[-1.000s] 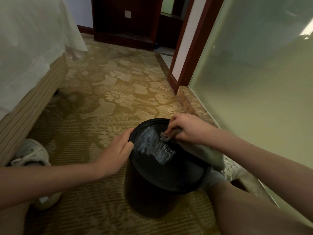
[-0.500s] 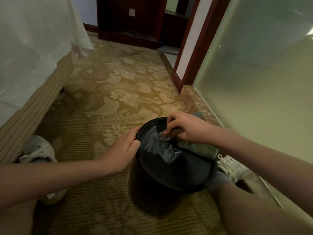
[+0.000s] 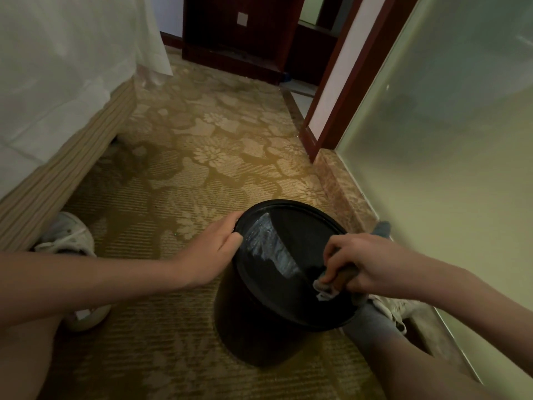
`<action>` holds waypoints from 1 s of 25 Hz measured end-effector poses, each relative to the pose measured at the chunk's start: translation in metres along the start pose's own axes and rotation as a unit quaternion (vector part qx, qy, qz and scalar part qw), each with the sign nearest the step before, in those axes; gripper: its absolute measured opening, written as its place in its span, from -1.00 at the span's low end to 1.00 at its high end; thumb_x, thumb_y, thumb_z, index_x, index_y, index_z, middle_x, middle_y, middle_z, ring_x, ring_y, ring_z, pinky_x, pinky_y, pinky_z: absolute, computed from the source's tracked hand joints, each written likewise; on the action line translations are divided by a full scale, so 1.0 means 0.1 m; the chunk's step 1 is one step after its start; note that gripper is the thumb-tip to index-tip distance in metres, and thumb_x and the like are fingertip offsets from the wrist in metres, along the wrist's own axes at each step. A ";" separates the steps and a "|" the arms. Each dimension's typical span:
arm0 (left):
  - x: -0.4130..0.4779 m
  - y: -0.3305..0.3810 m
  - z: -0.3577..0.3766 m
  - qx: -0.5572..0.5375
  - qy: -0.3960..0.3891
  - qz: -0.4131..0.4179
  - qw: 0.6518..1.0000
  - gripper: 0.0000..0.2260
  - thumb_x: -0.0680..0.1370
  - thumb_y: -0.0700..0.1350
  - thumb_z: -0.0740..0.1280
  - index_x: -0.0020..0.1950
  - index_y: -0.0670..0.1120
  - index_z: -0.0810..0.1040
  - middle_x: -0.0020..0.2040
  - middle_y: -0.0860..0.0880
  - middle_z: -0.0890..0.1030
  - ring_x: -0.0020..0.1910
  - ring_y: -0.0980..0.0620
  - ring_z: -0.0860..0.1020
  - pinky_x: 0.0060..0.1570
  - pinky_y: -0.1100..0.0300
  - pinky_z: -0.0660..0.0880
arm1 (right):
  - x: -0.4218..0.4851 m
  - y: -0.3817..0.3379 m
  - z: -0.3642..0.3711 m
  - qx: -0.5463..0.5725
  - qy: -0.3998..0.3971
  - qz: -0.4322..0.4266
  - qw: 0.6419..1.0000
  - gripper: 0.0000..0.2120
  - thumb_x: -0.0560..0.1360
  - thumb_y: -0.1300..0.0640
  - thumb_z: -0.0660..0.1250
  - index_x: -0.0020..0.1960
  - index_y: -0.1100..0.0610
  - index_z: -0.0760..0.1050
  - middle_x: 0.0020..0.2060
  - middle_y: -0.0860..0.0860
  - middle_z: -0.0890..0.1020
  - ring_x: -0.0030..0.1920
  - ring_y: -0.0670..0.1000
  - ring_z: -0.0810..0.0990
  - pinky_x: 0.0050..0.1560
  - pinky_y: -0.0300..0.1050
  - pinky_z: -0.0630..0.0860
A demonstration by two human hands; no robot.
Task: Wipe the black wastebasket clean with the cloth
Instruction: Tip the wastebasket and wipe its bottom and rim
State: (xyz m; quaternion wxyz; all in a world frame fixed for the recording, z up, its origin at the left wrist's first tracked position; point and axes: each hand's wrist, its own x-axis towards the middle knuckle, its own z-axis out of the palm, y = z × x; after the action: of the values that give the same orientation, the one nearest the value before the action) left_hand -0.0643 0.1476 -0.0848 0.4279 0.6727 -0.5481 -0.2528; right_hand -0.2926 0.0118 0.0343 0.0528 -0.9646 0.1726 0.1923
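Patterned gold carpet [image 3: 202,157] runs between a bed [image 3: 57,67] draped in white on the left and a frosted glass panel [image 3: 447,140] on the right; dark wood trim frames a doorway at the far end. Low in the middle we find the black wastebasket [image 3: 302,241] standing on the carpet, its flat, rimmed top face turned up and tilted toward us; a pale wet streak crosses the left part of that face. We see the left hand [image 3: 213,249] on the basket's left edge, fingers curled over the rim and grasping it; the right hand [image 3: 363,264] sits over the right side of the face, fingers clenched round a bunched cloth [image 3: 326,290] whose pale end touches the black surface. We note a white shoe [image 3: 66,235] beside the bed base; another shoe [image 3: 395,307] lies just beyond the basket, by the glass.
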 end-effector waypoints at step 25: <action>0.00 0.00 -0.03 0.006 -0.011 -0.015 1.000 -0.57 0.54 0.07 0.00 0.41 0.12 0.27 0.22 0.12 0.46 0.21 0.18 0.41 0.21 0.08 0.41 | 0.09 -0.15 0.07 0.000 0.063 -0.051 0.997 -0.75 0.42 0.12 0.39 0.04 -0.15 0.61 0.07 -0.22 0.44 0.02 -0.23 0.37 0.01 -0.25 0.45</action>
State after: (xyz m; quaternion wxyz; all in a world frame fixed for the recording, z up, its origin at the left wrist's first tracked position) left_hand -0.0614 0.1486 -0.0830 0.4140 0.6809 -0.5439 -0.2630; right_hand -0.2820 0.0246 0.0246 0.0520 -0.9823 0.1263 0.1282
